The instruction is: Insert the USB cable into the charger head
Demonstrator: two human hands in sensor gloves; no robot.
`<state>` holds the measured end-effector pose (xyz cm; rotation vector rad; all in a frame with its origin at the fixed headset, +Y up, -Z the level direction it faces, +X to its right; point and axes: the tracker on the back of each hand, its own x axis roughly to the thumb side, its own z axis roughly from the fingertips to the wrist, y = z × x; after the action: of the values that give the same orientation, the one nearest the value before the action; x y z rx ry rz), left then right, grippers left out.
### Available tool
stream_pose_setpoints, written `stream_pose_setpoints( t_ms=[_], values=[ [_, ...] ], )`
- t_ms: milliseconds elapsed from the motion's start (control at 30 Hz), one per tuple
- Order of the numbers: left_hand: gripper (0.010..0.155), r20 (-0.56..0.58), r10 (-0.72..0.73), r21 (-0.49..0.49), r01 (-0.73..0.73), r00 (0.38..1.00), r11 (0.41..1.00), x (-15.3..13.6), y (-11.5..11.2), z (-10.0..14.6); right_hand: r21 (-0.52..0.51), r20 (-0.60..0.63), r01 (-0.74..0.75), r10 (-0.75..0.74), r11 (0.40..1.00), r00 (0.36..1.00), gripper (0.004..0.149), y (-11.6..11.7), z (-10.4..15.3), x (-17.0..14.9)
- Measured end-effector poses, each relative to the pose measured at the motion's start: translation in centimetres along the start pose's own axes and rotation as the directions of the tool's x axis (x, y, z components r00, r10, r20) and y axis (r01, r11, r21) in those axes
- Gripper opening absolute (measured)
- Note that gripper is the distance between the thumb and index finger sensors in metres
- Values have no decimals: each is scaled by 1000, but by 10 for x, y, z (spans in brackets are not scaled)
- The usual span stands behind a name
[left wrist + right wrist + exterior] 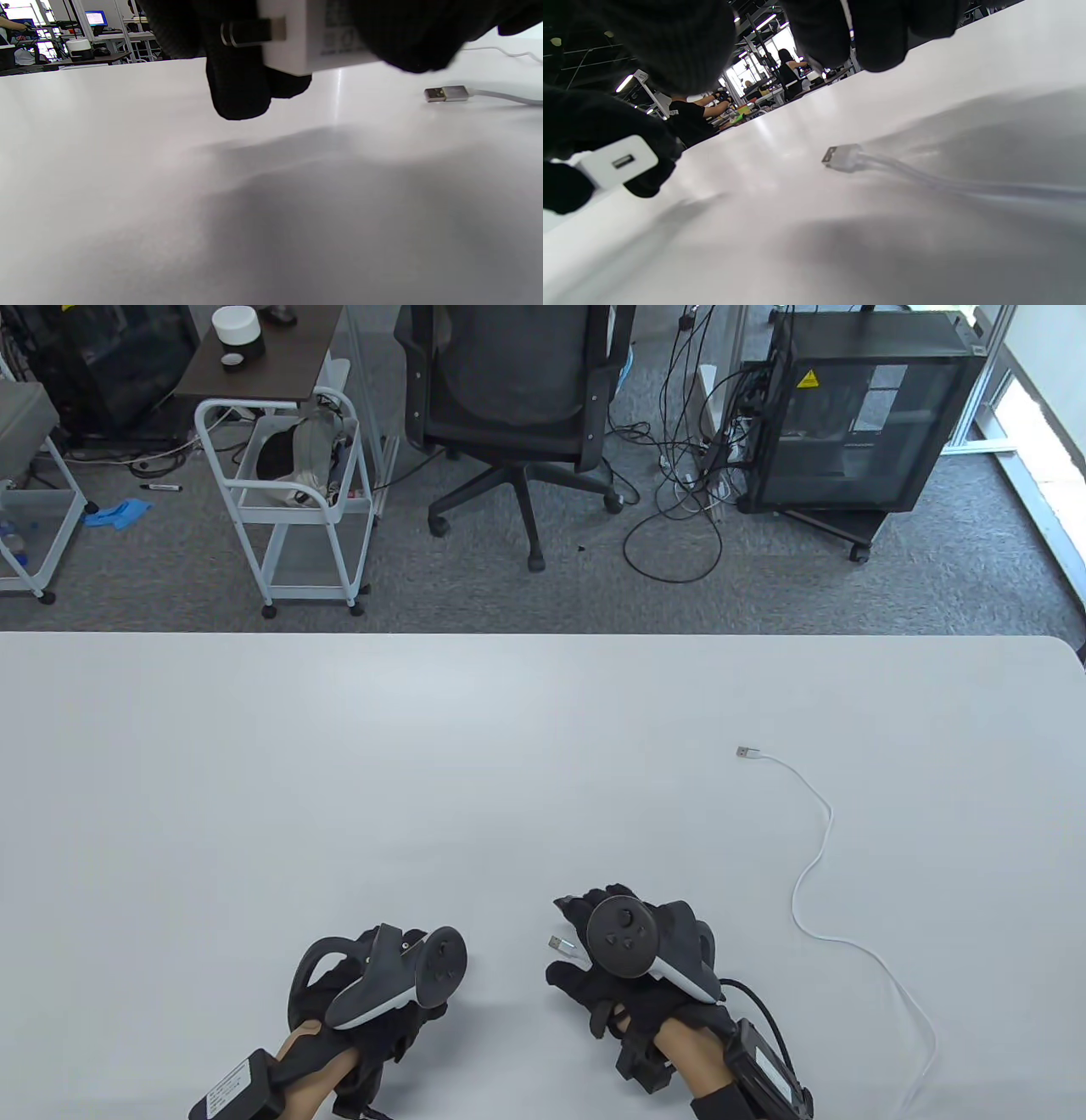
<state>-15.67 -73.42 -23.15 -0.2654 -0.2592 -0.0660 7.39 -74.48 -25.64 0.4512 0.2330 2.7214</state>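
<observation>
My left hand [399, 984] grips the white charger head [314, 38] just above the table. Its prongs [250, 31] point left in the left wrist view. Its USB port [622, 161] faces the right wrist camera. The charger is hidden under the hand in the table view. The white USB cable [819, 848] lies on the table. Its near plug [560, 943] lies flat by my right hand [594, 976], and shows in both wrist views [445, 93] [840, 156]. My right fingers [670, 42] hang above the plug without holding it. The cable's far connector [747, 751] lies further back.
The white table [339, 772] ends at a far edge. Beyond it on the floor stand an office chair [517, 398], a white cart [288, 500] and a black cabinet [857, 415]. The cable loops to the right of my right hand.
</observation>
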Motion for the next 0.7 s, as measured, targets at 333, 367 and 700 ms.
stream_pose_setpoints(
  t_ms=[333,367,700],
  values=[
    [77,12,2,-5,-2,1000,1000,0,1,2,-56,-76,-188,184,981,980,67,19,-12,-4],
    [77,13,2,-6,-2,1000,1000,0,1,2,-50,-83,-201,196,978,977,66,21,-13,-5],
    [77,48,13,-12,-12,999,1000,5,-1,4,-59,-87,-341,335,938,938,39,29,-17,8]
  ],
)
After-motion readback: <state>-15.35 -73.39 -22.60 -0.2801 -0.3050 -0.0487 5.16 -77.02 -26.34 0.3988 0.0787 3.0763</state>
